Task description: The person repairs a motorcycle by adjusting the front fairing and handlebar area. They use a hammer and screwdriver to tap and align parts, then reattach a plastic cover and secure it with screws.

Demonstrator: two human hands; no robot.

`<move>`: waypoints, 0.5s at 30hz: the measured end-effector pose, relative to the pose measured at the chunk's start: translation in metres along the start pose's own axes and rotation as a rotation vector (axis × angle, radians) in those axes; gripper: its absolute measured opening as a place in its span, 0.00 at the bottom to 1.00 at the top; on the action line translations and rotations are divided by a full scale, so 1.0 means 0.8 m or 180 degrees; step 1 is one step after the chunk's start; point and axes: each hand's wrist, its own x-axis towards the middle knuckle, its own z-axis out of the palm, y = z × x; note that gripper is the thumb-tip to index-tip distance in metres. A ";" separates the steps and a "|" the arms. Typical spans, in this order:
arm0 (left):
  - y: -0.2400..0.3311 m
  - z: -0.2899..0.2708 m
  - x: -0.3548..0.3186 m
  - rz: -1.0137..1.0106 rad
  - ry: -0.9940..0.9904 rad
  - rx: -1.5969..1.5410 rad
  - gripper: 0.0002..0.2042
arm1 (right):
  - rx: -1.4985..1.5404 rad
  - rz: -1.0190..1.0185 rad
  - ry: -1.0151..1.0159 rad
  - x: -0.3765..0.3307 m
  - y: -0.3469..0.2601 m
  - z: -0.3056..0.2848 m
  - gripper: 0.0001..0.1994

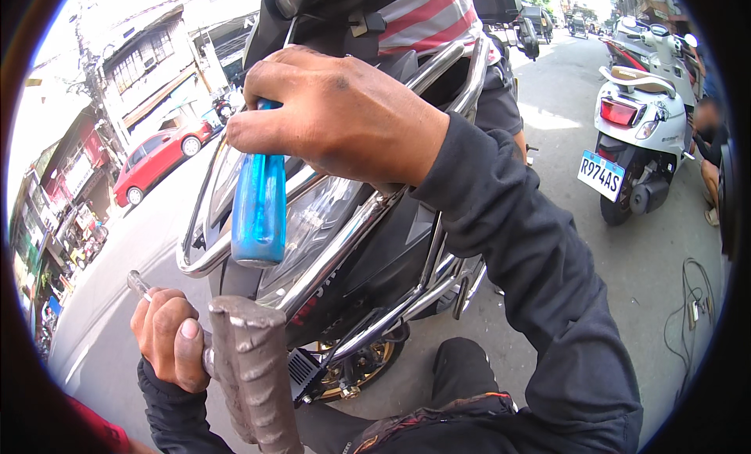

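My right hand (336,113) is closed round the top of a screwdriver (259,207) with a clear blue handle. The handle's butt end hangs downward; a thin piece that may be its shaft shows above the knuckles. Low on the left, my left hand (168,340) grips the metal handle of a crude hammer (254,360), whose head looks like a thick ribbed steel bar. That head stands upright below the screwdriver, apart from it. Behind both hands is a dark motorcycle (352,274) with chrome crash bars (340,246) along its front and side.
A person in striped clothing (430,19) is beyond the motorcycle. A white scooter (637,117) is parked at right, with a crouching person (710,141) beside it. A cable (688,321) lies on the pavement. A red car (160,156) stands across the street.
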 end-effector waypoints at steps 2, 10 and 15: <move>0.010 -0.005 -0.008 0.0102 0.0161 -0.0040 0.36 | 0.0022 -0.0089 -0.0055 0.000 0.000 0.000 0.13; 0.011 -0.008 -0.016 -0.0175 -0.0126 -0.0077 0.30 | -0.0098 -0.0007 -0.0100 0.001 0.002 0.000 0.15; 0.008 -0.008 -0.018 -0.0223 -0.0106 -0.0079 0.26 | -0.0076 0.0025 -0.0081 0.000 0.005 -0.001 0.18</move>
